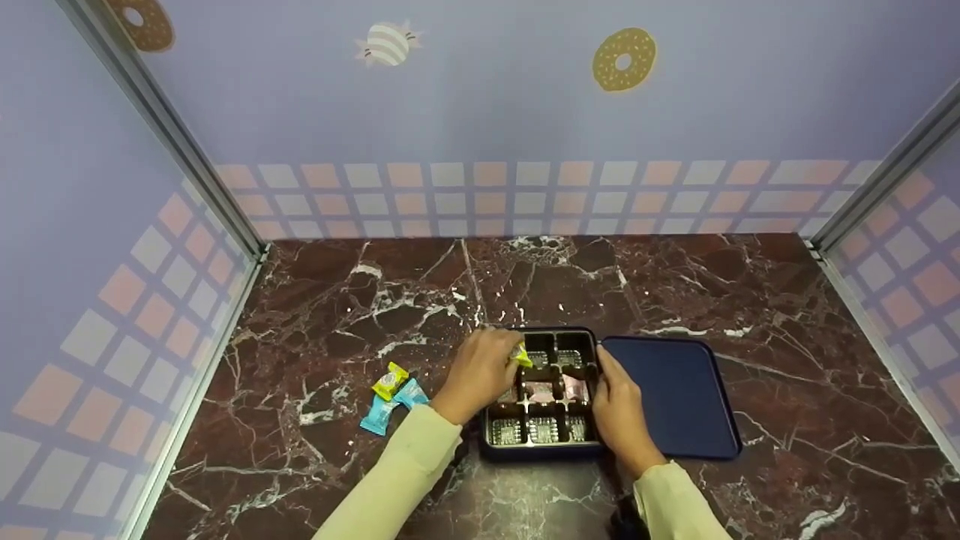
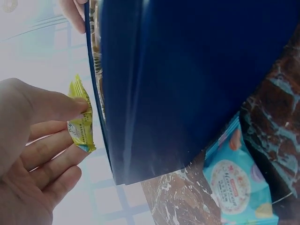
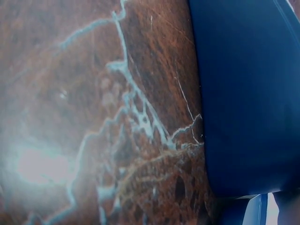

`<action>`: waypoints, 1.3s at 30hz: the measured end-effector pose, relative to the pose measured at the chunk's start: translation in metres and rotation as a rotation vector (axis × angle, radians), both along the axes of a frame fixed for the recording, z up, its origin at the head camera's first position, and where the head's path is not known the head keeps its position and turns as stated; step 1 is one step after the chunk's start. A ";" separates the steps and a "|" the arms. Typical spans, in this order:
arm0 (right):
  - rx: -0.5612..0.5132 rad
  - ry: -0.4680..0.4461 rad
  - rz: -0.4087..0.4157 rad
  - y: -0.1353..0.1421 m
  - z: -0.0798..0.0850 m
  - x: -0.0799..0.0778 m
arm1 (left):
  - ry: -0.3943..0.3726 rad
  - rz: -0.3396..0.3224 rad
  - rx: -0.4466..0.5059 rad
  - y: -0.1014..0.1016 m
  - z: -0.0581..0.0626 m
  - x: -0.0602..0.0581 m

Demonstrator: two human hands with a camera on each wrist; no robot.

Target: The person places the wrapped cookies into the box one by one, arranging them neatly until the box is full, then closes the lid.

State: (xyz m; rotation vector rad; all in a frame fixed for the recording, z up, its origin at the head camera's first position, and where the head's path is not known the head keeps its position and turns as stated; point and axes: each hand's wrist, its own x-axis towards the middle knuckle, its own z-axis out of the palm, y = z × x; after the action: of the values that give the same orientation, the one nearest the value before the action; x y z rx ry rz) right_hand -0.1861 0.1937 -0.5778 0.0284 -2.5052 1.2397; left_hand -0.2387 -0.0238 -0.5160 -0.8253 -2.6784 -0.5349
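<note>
My left hand (image 1: pixel 478 373) pinches a yellow wrapped candy (image 2: pixel 80 123) between thumb and fingers, over the far left part of a navy box (image 1: pixel 541 453). Inside the box is a divided tray with square compartments. Pink wrapped candies (image 1: pixel 538 391) lie in its middle row, partly hidden on the left by my left hand. My right hand (image 1: pixel 622 412) rests along the box's right side with its fingers extended. In the left wrist view the box's dark wall stands beside the pinched candy.
A navy lid (image 1: pixel 679 397) lies flat right of the box. Left of the box are another yellow candy (image 1: pixel 390 381) and blue candies (image 1: pixel 378 415) on the marbled table (image 1: pixel 315 480). Patterned walls (image 1: pixel 525 97) enclose the back and both sides.
</note>
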 end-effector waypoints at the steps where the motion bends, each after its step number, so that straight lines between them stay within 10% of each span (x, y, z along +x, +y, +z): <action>1: 0.003 0.002 -0.001 0.000 0.000 0.000 | 0.000 0.002 -0.002 0.000 0.000 0.000; 18: -0.009 0.003 -0.008 0.000 -0.001 -0.001 | -0.012 0.047 -0.100 0.009 0.000 -0.003; 39: -0.010 0.017 -0.010 0.000 -0.002 0.000 | -0.039 -0.134 -0.061 0.011 -0.004 -0.002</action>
State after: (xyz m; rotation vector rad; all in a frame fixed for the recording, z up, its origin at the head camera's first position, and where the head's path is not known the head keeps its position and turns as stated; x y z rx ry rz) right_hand -0.1860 0.1938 -0.5796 0.0234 -2.4817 1.2424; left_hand -0.2410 -0.0128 -0.5196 -1.0272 -2.7002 -0.5070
